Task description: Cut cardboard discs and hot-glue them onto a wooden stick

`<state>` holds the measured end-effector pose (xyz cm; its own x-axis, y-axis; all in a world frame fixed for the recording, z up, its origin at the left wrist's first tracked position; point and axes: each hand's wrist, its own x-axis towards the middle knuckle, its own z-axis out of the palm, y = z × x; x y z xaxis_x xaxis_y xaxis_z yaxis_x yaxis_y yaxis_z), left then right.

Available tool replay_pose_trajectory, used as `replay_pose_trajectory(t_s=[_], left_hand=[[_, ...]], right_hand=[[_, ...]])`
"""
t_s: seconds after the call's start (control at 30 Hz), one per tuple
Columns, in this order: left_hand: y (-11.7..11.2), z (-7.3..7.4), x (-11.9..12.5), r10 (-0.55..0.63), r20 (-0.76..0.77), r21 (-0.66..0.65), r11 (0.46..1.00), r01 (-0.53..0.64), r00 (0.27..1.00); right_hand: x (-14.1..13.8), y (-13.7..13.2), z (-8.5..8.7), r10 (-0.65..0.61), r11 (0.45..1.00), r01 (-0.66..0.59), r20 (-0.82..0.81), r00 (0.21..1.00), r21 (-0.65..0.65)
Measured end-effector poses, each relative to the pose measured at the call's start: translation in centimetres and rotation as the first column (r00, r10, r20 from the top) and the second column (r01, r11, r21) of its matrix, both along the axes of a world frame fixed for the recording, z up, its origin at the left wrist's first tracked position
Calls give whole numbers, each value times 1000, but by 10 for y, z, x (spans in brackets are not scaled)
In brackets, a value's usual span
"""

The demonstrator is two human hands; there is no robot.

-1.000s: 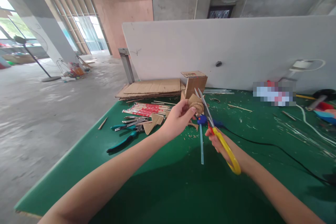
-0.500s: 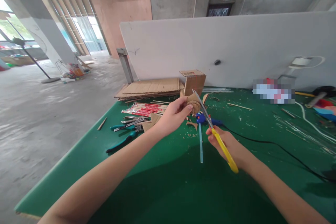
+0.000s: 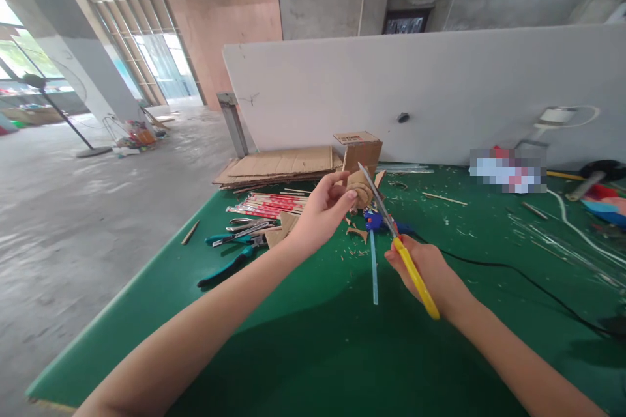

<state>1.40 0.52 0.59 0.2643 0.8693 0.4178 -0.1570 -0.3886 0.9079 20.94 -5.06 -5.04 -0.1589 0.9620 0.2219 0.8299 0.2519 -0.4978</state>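
Note:
My left hand pinches a small piece of brown cardboard with a rounded outline, thumb in front and fingers behind. My right hand is wrapped round the yellow handles of a pair of scissors. The metal blades point up and to the left, lying along the right edge of the cardboard piece and looking nearly closed. Just below the piece, a blue glue gun rests on the green table, a pale glue stick jutting toward me. Curled cardboard scraps lie beside it.
Pliers with teal handles and red-wrapped sticks lie left of my hands. Behind stand stacked cardboard sheets and a cardboard box. A black cord crosses the right side; a white panel borders the back.
Both hands stay almost in place. My left fingers have shifted slightly on the cardboard piece, and the piece has turned a little against the scissor blades.

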Motion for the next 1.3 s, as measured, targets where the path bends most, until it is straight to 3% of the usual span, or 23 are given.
replay_pose_trajectory(t_s=[0.1,0.23,0.47,0.67,0.87,1.03,1.17,1.3], left_hand=[[-1,-4,3,37,89,-62,998,-32,995],[0,-2,2,67,106,-33,997,-64,992],[6,-1,-3,52,44,19,998,-53,998],[4,-3,-2,53,-4,79,996,-53,999],[1,-2,-2,80,-34,75,994,-77,996],[-1,0,0,67,-11,27,997,-66,998],[-2,0,2,78,13,-2,997,-78,997],[-5,-6,7,68,86,-91,994,-60,994]], right_hand=[[1,2,-5,53,998,-55,-115,992,-18],[3,2,-8,195,976,-215,-292,936,-37],[0,-5,-3,202,946,-284,-404,892,-156],[-7,-5,-3,150,961,-233,-426,892,-150],[-8,-4,-5,140,980,-174,-285,948,-100],[-5,-5,-4,94,990,-114,-209,973,-88],[-6,-6,0,67,982,-104,-222,973,-159],[-12,-7,0,-1,990,-35,-250,968,-136]])
